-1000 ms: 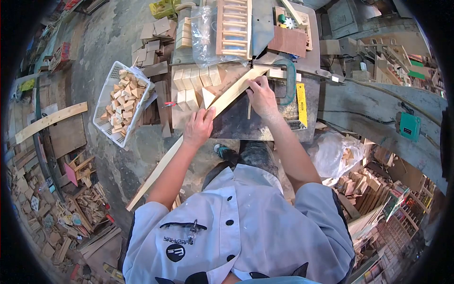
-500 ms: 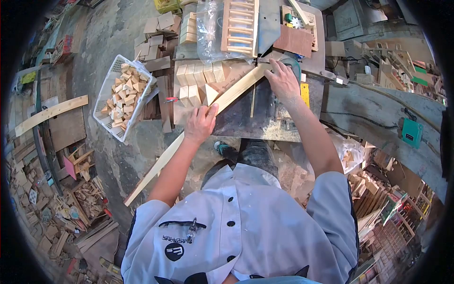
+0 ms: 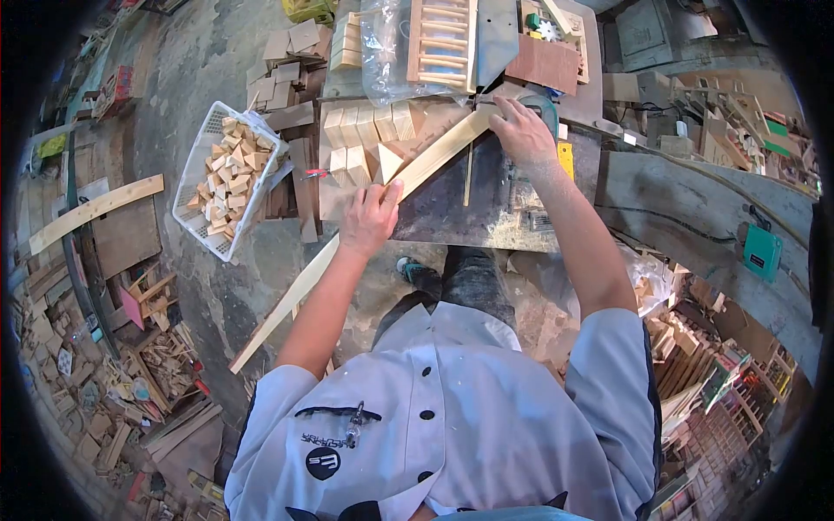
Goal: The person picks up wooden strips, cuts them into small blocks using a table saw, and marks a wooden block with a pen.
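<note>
A long, pale wooden strip (image 3: 441, 160) lies slantwise over the dark worktop (image 3: 426, 217), its lower end reaching out past the near edge to the left. My left hand (image 3: 369, 219) is closed around the strip near its middle. At the strip's far end, the fingers of my right hand (image 3: 523, 135) curl onto the wood; their tips are partly hidden. Just beyond my left hand sits a triangular wood block (image 3: 388, 162). Several cut wooden blocks (image 3: 368, 128) stand in rows behind it, with a red-handled tool (image 3: 316, 174) at their left.
A white plastic basket (image 3: 188, 165) full of small wood pieces stands on the floor at left. Beyond the strip lie a slatted wooden frame (image 3: 444, 43) and a brown board (image 3: 543, 63). A yellow piece (image 3: 565, 160) lies beside my right forearm. Sawdust covers the worktop's right part.
The view has shifted slightly. Both hands keep their hold on the strip, which stays in nearly the same slanted position.
</note>
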`<action>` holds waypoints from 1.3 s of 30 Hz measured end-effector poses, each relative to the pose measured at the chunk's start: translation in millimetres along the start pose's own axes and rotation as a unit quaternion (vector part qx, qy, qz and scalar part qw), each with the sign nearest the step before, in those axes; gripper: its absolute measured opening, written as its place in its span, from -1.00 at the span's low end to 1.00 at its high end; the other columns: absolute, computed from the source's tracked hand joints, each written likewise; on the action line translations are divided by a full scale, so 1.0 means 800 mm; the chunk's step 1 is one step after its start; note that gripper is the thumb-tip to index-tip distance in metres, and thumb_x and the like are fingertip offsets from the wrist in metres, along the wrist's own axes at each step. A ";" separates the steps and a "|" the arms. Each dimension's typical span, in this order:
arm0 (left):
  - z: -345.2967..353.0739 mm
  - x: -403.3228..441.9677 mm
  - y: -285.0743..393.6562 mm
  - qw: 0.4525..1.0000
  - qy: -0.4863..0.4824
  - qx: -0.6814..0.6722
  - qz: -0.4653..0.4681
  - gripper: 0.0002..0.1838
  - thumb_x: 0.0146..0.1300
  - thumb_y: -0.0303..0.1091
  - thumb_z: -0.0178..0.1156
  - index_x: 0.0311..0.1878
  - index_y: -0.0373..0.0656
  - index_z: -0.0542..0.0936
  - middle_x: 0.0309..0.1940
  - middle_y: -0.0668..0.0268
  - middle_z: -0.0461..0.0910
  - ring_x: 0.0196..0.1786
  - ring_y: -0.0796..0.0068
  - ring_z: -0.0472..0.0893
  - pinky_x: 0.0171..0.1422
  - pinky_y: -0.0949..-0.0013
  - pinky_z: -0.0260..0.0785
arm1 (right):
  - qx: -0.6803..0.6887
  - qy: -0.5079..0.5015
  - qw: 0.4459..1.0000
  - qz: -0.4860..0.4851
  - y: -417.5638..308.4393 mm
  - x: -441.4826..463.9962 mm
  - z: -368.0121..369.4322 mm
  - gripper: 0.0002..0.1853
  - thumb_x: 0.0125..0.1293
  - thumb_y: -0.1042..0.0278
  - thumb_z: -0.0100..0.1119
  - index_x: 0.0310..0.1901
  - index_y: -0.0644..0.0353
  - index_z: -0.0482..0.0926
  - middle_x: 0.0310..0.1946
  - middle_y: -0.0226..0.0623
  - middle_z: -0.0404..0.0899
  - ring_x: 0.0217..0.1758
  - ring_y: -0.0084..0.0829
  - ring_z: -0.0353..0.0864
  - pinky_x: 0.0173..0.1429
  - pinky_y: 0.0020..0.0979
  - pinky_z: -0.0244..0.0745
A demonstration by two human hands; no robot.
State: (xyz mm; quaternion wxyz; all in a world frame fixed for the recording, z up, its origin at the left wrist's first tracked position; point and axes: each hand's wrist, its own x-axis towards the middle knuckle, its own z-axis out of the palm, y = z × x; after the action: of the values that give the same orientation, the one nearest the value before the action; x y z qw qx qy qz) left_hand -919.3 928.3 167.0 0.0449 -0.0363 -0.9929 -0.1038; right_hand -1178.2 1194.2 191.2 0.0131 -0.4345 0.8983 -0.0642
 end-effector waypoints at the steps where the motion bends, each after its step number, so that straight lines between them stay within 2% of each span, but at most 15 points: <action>1: 0.000 0.000 0.001 1.000 0.001 0.005 0.001 -0.25 0.19 -0.30 0.49 0.50 0.07 0.53 -0.05 0.30 0.49 -0.03 0.17 0.57 0.04 0.13 0.56 | -0.005 0.001 1.000 0.002 0.001 0.000 0.002 -0.81 0.31 0.46 0.28 -0.04 0.18 0.62 0.44 -0.10 0.50 0.52 -0.11 0.51 0.45 -0.14 0.54; 9: 0.000 0.009 0.000 1.000 0.010 0.006 0.005 -0.23 0.19 -0.31 0.49 0.52 0.06 0.52 -0.05 0.29 0.49 -0.02 0.17 0.58 0.03 0.12 0.56 | -0.013 -0.009 1.000 0.007 0.004 0.008 -0.003 -0.80 0.29 0.50 0.27 -0.05 0.18 0.62 0.44 -0.14 0.50 0.50 -0.13 0.51 0.44 -0.15 0.56; 11: 0.002 0.014 -0.004 1.000 0.015 0.004 0.007 -0.23 0.19 -0.31 0.49 0.52 0.06 0.52 -0.05 0.29 0.49 -0.02 0.17 0.58 0.03 0.11 0.57 | -0.033 0.004 0.999 -0.004 0.009 0.013 0.001 -0.78 0.33 0.42 0.26 -0.01 0.13 0.67 0.38 -0.16 0.53 0.44 -0.14 0.56 0.41 -0.19 0.59; 15: 0.006 0.022 -0.006 1.000 0.020 0.020 0.008 -0.28 0.19 -0.29 0.48 0.48 0.08 0.55 -0.06 0.31 0.50 -0.03 0.21 0.60 -0.01 0.12 0.58 | -0.030 0.011 0.999 0.005 0.012 0.016 0.003 -0.79 0.33 0.43 0.26 -0.01 0.12 0.67 0.39 -0.19 0.53 0.43 -0.15 0.57 0.43 -0.20 0.58; 18: 0.004 0.028 -0.009 0.999 0.027 0.027 0.012 -0.32 0.20 -0.27 0.46 0.44 0.11 0.57 -0.08 0.33 0.50 -0.04 0.24 0.60 -0.04 0.14 0.59 | -0.035 0.018 0.999 0.003 0.016 0.023 0.006 -0.80 0.34 0.44 0.25 -0.02 0.13 0.67 0.40 -0.20 0.53 0.43 -0.16 0.57 0.43 -0.21 0.58; 20: 0.004 0.031 -0.010 0.999 0.024 0.024 0.011 -0.31 0.20 -0.27 0.46 0.45 0.11 0.56 -0.08 0.33 0.50 -0.04 0.24 0.60 -0.03 0.14 0.59 | -0.011 0.008 1.000 0.017 0.016 0.027 0.003 -0.79 0.29 0.51 0.28 -0.04 0.17 0.67 0.42 -0.19 0.53 0.49 -0.16 0.53 0.43 -0.17 0.57; 22: 0.006 0.036 -0.013 1.000 0.007 0.026 0.003 -0.24 0.18 -0.28 0.50 0.50 0.07 0.54 -0.02 0.31 0.50 0.01 0.19 0.59 0.05 0.11 0.56 | -0.012 0.008 1.000 0.019 0.020 0.033 0.007 -0.80 0.30 0.52 0.27 -0.04 0.17 0.67 0.42 -0.20 0.53 0.49 -0.17 0.54 0.43 -0.17 0.58; 25: 0.002 0.044 -0.016 0.999 0.026 0.032 0.010 -0.31 0.20 -0.26 0.47 0.44 0.11 0.57 -0.07 0.33 0.50 -0.04 0.24 0.60 -0.02 0.14 0.59 | -0.011 0.006 1.000 0.018 0.023 0.041 0.005 -0.81 0.31 0.53 0.26 -0.05 0.19 0.69 0.41 -0.21 0.54 0.48 -0.18 0.54 0.42 -0.18 0.59; 39: 0.010 0.069 -0.027 0.999 0.037 0.030 0.019 -0.31 0.20 -0.25 0.49 0.44 0.10 0.57 -0.06 0.33 0.51 -0.03 0.22 0.60 -0.03 0.12 0.60 | -0.018 0.028 0.999 0.012 0.044 0.061 0.019 -0.82 0.31 0.51 0.23 -0.07 0.20 0.69 0.36 -0.21 0.57 0.40 -0.15 0.61 0.40 -0.19 0.59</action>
State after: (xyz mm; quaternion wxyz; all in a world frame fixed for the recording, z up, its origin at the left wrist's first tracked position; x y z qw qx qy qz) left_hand -976.2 912.3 160.4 0.0841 -0.0496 -0.9924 -0.0744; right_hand -1235.1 1175.9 172.9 -0.0192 -0.4217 0.9046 -0.0601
